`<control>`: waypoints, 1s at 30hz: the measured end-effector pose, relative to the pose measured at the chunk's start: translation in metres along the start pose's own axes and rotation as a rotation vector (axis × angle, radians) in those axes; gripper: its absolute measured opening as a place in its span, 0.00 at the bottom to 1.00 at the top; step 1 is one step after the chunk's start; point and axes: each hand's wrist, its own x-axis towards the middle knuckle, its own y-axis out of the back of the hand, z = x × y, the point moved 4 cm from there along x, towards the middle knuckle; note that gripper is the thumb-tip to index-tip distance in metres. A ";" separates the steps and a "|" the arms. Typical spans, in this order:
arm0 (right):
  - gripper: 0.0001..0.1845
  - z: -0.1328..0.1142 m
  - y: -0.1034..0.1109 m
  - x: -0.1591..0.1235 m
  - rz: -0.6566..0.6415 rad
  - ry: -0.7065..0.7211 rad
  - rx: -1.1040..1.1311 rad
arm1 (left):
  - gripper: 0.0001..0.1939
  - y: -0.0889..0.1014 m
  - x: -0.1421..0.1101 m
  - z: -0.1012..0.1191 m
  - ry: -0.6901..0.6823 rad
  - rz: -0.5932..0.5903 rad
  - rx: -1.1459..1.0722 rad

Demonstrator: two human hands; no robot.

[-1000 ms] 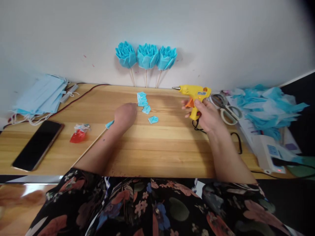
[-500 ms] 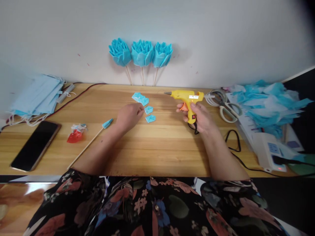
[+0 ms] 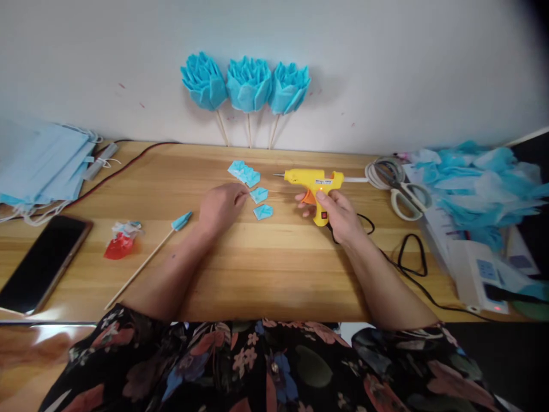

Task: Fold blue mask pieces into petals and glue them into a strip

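My right hand [image 3: 337,214] grips a yellow hot glue gun [image 3: 311,178], fingers around the handle near the orange trigger. Its nozzle points left, above and right of the blue folded petals, and a clear glue stick [image 3: 355,179] sticks out of the back. My left hand [image 3: 223,206] is closed, thumb and fingertips pinched at the left tip of a small blue fabric petal [image 3: 259,195] on the table. Another petal [image 3: 263,212] lies just below it. Beyond my fingers lies a group of overlapping petals [image 3: 243,172]. Left of my forearm is a wooden stick [image 3: 143,266] with a blue bud [image 3: 182,221].
Three blue fabric flowers [image 3: 249,86] on sticks lean against the wall. Face masks [image 3: 47,163], a phone [image 3: 45,263] and a red wrapper [image 3: 120,245] lie left. Right are scissors [image 3: 409,200], tape rolls [image 3: 383,171], blue fabric scraps [image 3: 484,186], a power strip [image 3: 476,274] and a black cord [image 3: 422,269].
My right hand has brought the glue gun left and slightly lower, its nozzle closer to the petals. My left hand stays beside the middle petal. The whole view has shifted slightly.
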 end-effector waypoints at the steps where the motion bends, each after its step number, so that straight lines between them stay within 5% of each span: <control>1: 0.24 0.001 0.000 0.002 0.005 -0.009 -0.003 | 0.16 -0.002 -0.001 -0.002 -0.005 -0.006 -0.004; 10: 0.23 -0.007 -0.009 0.028 -0.083 0.050 -0.374 | 0.23 -0.005 -0.002 -0.008 0.071 0.048 0.031; 30: 0.20 -0.008 -0.020 0.027 -0.167 0.215 -0.687 | 0.21 -0.007 0.001 -0.003 0.064 0.080 0.156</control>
